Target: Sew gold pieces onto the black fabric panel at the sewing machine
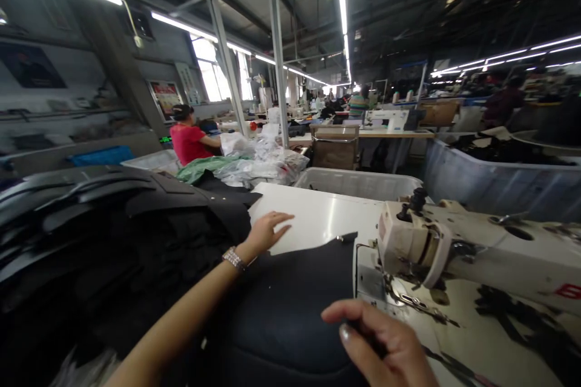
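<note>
A black fabric piece [290, 308] with a stitched seam lies across the white table [313, 211], in front of the sewing machine [408, 242]. My left hand [267, 231], a bracelet on its wrist, is over the fabric's far left edge; its fingers are apart and hold nothing. Nearer the camera, my right hand [379, 338] is over the fabric's right side, below the machine's needle area. Its thumb and index finger are apart, while the other fingers curl under and are partly hidden. A large heap of black pieces [91, 242] fills the left side.
Behind the table stands a clear plastic bin [358, 181], with plastic bags [267, 160] to its left. Black strips [521, 320] lie right of the machine. A person in red [188, 139] sits farther back left. A large bin [499, 181] stands at right.
</note>
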The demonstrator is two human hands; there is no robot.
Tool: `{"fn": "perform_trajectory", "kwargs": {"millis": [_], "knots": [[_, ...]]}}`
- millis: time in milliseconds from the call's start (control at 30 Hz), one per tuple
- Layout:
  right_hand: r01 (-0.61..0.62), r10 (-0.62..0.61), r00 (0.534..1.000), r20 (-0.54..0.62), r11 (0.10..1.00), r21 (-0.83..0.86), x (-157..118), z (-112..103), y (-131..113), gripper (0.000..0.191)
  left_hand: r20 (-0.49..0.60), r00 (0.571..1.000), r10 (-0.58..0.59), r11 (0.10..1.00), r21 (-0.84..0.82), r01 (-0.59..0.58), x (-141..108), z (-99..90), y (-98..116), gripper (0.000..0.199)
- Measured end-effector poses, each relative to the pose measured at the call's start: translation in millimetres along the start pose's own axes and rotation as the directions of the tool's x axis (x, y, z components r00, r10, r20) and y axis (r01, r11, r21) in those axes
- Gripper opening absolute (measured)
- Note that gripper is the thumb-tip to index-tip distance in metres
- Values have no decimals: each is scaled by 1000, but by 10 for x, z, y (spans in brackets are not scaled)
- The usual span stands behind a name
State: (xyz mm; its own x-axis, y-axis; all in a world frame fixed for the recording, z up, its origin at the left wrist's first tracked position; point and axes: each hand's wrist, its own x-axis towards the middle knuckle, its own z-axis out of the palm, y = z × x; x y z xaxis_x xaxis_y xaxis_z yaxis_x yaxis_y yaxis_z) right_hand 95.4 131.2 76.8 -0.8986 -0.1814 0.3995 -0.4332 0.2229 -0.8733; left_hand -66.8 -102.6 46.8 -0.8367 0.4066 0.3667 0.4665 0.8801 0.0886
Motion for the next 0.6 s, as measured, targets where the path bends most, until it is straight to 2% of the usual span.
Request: {"fn": "perform_trajectory", "kwargs": {"millis": [67,133,233,300,367,433,467,500,533,600], "knots": [[116,-115,993,-14,993,38,394,-152,-377,18,-21,987,-161,973,161,162,-2,-371,-448,36],[225,-220,969,-113,974,39,890,-265,-677,18,9,967,-256,934,259,245,-58,-696,-860,41],[362,-378,893,-244,926,-107,1696,-349,-934,23,58,913,-404,857,373,355,-213,-1031,-1286,42],[432,-485,790,-376,875,-220,2151,-388,-987,25,78,881,-467,815,424,395,-323,-1158,-1422,43],[461,-568,632,-527,822,-335,2461,-433,-958,25,82,872,-483,793,463,396,-405,-1230,-1474,41],[420,-595,462,-657,800,-429,2604,-460,-846,26,72,878,-472,781,495,380,-445,-1265,-1480,37],[365,-576,413,-706,815,-451,2616,-451,-759,26,67,880,-471,774,510,376,-452,-1273,-1474,33],[287,-526,418,-741,850,-442,2590,-418,-651,26,62,880,-472,766,524,374,-451,-1278,-1463,28],[199,-452,463,-762,891,-408,2530,-358,-526,27,57,877,-477,756,536,376,-444,-1282,-1446,23],[8,-239,623,-745,954,-299,2319,-155,-238,33,37,876,-480,735,562,379,-415,-1304,-1391,23]]}}
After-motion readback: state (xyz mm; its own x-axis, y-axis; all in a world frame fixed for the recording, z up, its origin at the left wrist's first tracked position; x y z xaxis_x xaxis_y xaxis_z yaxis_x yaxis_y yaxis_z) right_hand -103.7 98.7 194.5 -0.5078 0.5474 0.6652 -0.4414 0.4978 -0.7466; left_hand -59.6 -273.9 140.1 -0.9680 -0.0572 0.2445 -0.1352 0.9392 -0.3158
